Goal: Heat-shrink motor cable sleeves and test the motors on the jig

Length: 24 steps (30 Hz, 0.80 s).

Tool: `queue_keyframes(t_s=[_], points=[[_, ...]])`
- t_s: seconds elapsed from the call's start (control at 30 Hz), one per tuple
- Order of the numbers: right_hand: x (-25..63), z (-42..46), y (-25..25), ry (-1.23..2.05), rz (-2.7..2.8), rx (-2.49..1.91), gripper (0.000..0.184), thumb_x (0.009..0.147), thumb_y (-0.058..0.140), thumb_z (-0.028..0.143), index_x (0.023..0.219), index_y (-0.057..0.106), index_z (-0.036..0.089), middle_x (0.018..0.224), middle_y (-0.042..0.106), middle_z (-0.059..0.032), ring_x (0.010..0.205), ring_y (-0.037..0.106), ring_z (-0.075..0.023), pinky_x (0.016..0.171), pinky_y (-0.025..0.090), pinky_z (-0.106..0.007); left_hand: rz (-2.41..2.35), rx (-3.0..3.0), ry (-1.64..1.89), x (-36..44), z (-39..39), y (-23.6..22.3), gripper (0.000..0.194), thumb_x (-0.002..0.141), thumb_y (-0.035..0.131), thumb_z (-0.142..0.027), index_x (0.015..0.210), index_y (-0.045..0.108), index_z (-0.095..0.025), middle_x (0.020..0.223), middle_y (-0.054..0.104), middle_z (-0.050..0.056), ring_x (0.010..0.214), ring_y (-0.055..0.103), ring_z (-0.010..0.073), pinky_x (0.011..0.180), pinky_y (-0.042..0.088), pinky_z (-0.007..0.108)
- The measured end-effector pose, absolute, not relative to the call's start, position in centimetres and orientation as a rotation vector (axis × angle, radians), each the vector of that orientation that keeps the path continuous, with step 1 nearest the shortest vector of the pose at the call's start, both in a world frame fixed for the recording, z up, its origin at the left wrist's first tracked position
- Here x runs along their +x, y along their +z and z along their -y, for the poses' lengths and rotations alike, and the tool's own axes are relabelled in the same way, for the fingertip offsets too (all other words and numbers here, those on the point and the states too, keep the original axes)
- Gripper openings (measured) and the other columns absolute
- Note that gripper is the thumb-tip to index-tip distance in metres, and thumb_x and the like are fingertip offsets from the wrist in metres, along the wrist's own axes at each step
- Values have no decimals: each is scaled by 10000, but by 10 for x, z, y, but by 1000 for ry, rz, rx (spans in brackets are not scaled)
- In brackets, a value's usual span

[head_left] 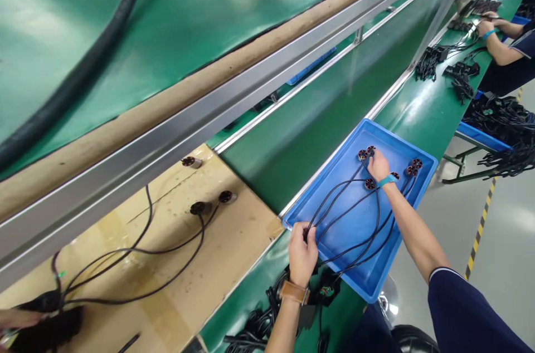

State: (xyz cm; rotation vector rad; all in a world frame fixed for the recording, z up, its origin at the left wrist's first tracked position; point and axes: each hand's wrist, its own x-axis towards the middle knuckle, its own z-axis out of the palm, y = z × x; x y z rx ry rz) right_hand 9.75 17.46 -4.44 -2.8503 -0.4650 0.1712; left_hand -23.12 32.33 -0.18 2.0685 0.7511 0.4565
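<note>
Motor (370,150), round and dark with coppery marks, is pinched by our right hand (378,166) inside the tray (393,147). Our left hand (302,250) grips black cables (378,205) at the tray's edge; well beyond the tray sits a co-worker (512,55).

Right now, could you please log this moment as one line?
left hand: grips cables at tray rim | right hand: fingers on round end inside tray | nearby: cardboard, cable bundle
</note>
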Motion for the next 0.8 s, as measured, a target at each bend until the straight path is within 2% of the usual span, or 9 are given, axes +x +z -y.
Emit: queue_keyframes(t_s=[0.1, 0.17, 0.23, 0.33, 0.43, 0.5, 0.6, 0.7, 0.8], points=[[110, -168, -37, 324, 422, -2868, 331, 979, 383, 209, 1137, 640, 75, 1088, 681, -187, 1016, 616, -252, 894, 452, -318, -814, 2028, 444, -230, -324, -6, 190, 969, 495, -371, 888, 557, -210, 816, 605, 26, 764, 590, 190, 741, 476, 318], [112, -170, -37, 435, 480, -2856, 224, 928, 515, 255, 1000, 676, 118, 956, 705, -139, 931, 639, -241, 826, 462, -290, -790, 1970, 422, -230, -322, -6, 195, 973, 487, -373, 920, 579, -210, 842, 640, 34, 797, 617, 193, 765, 493, 323], [112, -179, -41, 487, 520, -2836, 247, 887, 596, 305, 1041, 663, 124, 978, 703, -130, 940, 646, -249, 808, 473, -282, -746, 1899, 425, -230, -319, -3, 199, 977, 487, -372, 952, 600, -210, 932, 686, 55, 896, 652, 202, 837, 513, 338], [112, -202, -48, 473, 483, -2832, 406, 912, 554, 336, 1209, 574, 59, 1154, 647, -206, 1043, 628, -292, 866, 486, -326, -717, 1827, 443, -232, -313, 1, 199, 976, 492, -372, 972, 611, -212, 1069, 716, 88, 1035, 666, 223, 941, 518, 378], [115, -224, -51, 463, 444, -2822, 565, 882, 572, 276, 1364, 438, 13, 1279, 561, -258, 1059, 627, -311, 891, 495, -359, -726, 1808, 411, -235, -311, 5, 213, 975, 494, -384, 984, 618, -210, 1057, 729, 94, 1023, 679, 230, 946, 532, 396], [118, -234, -49, 465, 471, -2831, 646, 862, 598, 243, 1439, 379, 54, 1367, 492, -257, 1031, 643, -302, 874, 507, -367, -731, 1816, 384, -236, -312, 7, 225, 973, 500, -393, 987, 627, -208, 1041, 734, 90, 1017, 683, 231, 935, 538, 390], [122, -236, -37, 508, 552, -2864, 506, 884, 606, 236, 1359, 508, 92, 1367, 496, -233, 987, 658, -265, 849, 506, -348, -743, 1844, 329, -240, -316, 7, 241, 971, 509, -408, 997, 638, -206, 1032, 743, 83, 1011, 687, 228, 926, 537, 383], [119, -213, -5, 592, 606, -2882, 328, 919, 581, 223, 1169, 632, 16, 1170, 620, -220, 977, 650, -211, 863, 473, -314, -767, 1881, 307, -256, -320, 6, 287, 954, 540, -427, 1104, 638, -203, 1131, 725, 99, 1093, 664, 241, 1006, 499, 413], [101, -153, 51, 525, 626, -2883, 365, 970, 548, 285, 1194, 634, 10, 1103, 664, -218, 977, 639, -186, 869, 466, -339, -943, 1826, 402, -292, -326, 1, 345, 971, 496, -462, 1160, 627, -205, 1194, 696, 107, 1152, 631, 242, 1058, 459, 432]])
